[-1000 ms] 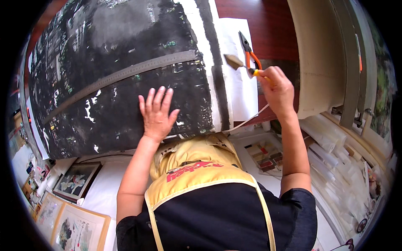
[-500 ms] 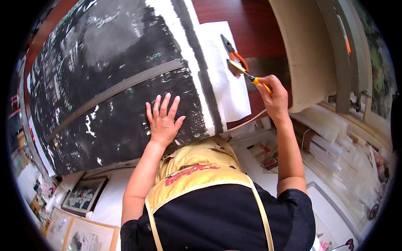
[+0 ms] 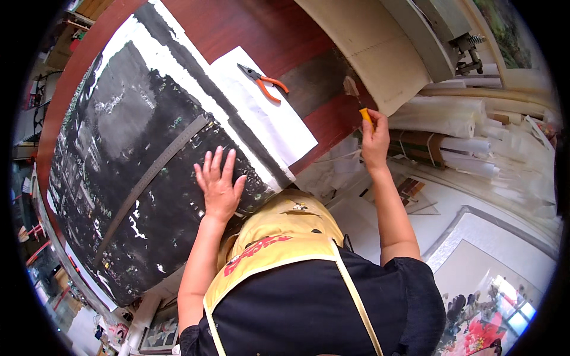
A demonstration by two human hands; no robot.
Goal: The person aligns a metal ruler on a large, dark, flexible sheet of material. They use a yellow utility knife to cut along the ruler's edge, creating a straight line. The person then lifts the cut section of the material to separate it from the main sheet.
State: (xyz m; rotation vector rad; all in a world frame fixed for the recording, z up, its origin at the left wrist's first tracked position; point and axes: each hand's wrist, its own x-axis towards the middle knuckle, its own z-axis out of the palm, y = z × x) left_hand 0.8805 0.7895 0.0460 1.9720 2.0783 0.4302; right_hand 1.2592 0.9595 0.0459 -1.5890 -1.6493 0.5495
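Observation:
My left hand (image 3: 218, 190) lies flat with fingers spread on a large black-stained sheet (image 3: 175, 199) with white streaks and margins. A long dark grey ruler (image 3: 157, 168) rests on the same sheet beyond those fingers. My right hand (image 3: 375, 145) grips the yellow handle of a small scraper (image 3: 351, 87); its flat blade points away from me, over the red-brown table's dark patch. Left of the scraper, pliers with orange handles (image 3: 261, 80) sit on white paper (image 3: 268, 121) at the sheet's right edge.
The red-brown table (image 3: 255, 29) stretches beyond the sheet. A tan board (image 3: 380, 53) curves along its right side. Plastic-wrapped rolls (image 3: 442, 115) are stacked to the right. A framed flower picture (image 3: 481, 296) lies at lower right.
My view has turned to the right. The scraper in my right hand has moved away from the pliers, past the white paper. My left hand still lies flat on the black-stained sheet.

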